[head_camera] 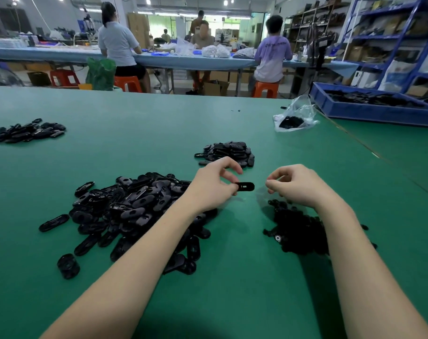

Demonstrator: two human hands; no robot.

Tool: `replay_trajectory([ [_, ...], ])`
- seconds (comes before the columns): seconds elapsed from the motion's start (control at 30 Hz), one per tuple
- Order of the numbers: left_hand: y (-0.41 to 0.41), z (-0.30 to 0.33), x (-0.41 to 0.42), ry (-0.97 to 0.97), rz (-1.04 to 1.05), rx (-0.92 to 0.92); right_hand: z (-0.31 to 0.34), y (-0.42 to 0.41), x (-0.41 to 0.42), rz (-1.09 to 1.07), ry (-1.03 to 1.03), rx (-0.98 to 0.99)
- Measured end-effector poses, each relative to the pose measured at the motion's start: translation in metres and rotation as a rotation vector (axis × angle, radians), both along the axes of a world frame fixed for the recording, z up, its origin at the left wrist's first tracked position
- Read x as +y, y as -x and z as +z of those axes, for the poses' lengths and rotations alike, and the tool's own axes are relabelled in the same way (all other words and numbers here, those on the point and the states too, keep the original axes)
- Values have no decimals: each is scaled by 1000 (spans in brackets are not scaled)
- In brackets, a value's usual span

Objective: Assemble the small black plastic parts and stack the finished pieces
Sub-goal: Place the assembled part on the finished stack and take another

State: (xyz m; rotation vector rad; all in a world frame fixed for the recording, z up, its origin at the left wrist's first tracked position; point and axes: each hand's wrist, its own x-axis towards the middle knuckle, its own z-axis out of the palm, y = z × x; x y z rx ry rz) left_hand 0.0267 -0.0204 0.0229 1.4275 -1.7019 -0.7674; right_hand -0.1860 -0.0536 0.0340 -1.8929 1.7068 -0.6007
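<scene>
My left hand (214,183) pinches one end of a black oval plastic part (244,186), holding it above the green table (159,123). My right hand (296,184) hovers just right of that part with its fingers curled; whether it holds a small piece I cannot tell. A large heap of black oval parts (134,211) lies under and left of my left forearm. Beneath my right wrist sits a pile of small black pieces (298,231) on clear plastic. Behind my hands lies a smaller pile of oval parts (226,152).
Another pile of black parts (29,132) lies at the far left. A clear bag of black pieces (293,118) and a blue tray of parts (369,106) sit at the right rear. People sit at a long table (159,58) beyond.
</scene>
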Motion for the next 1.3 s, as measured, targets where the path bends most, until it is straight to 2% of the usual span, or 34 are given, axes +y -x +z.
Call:
replay_trajectory([
  [0.13, 3, -7, 2, -35, 26, 0, -1, 8, 0, -67, 19, 150],
  [0.37, 4, -15, -2, -67, 127, 144, -1, 9, 2, -40, -113, 206],
  [0.6, 6, -17, -3, -42, 147, 210, -4, 4, 2, -72, -69, 251],
  [0.67, 6, -17, -3, -23, 156, 225, -3, 6, 2, -69, -45, 186],
  [0.8, 6, -18, -2, 27, 142, 260, 3, -1, 6, 4, -76, -179],
  [0.87, 7, -17, -1, 67, 127, 235, 6, -7, 9, 34, -97, -282],
  [1.07, 15, -13, 5, 253, 40, 131, 5, -18, 12, 40, -146, -370],
  [1.3, 15, -14, 5, 325, -2, 65, 5, -22, 12, 11, -124, -403],
])
